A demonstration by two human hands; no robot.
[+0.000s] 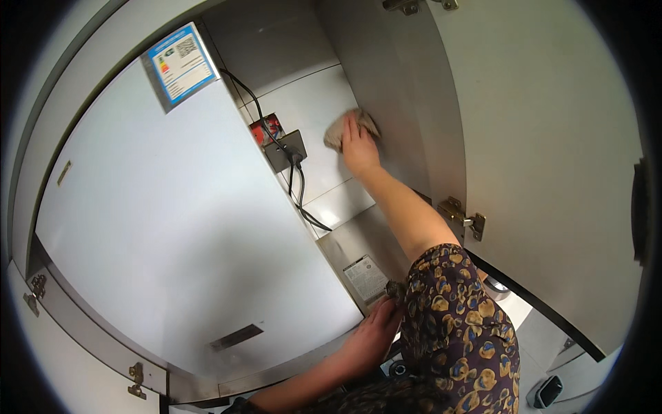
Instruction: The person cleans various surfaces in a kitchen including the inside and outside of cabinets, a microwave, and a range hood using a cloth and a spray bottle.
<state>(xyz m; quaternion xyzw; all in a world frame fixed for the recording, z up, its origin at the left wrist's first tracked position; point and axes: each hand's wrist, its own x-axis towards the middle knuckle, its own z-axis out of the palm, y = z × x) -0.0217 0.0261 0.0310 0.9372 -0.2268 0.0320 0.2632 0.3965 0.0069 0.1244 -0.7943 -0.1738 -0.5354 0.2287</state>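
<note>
My right hand (pixel 360 150) presses a beige cloth (pixel 337 133) against the white tiled wall (pixel 310 95) inside a cabinet, near the grey side panel (pixel 398 103). My left hand (pixel 382 315) rests low in the cabinet, by a metallic surface bearing a printed label (pixel 365 277); its fingertips are close to a dark, bunched thing (pixel 395 290), and whether it holds this I cannot tell. Left of the cloth, a dark socket plate (pixel 286 151) with a black plug and cables (pixel 302 191) hangs off its red wall box (pixel 265 129).
A large white appliance panel (pixel 170 207) with an energy label (pixel 181 64) fills the left side. An open cabinet door (pixel 543 155) on metal hinges (pixel 463 217) stands at the right. A small bin (pixel 547 392) is on the floor, lower right.
</note>
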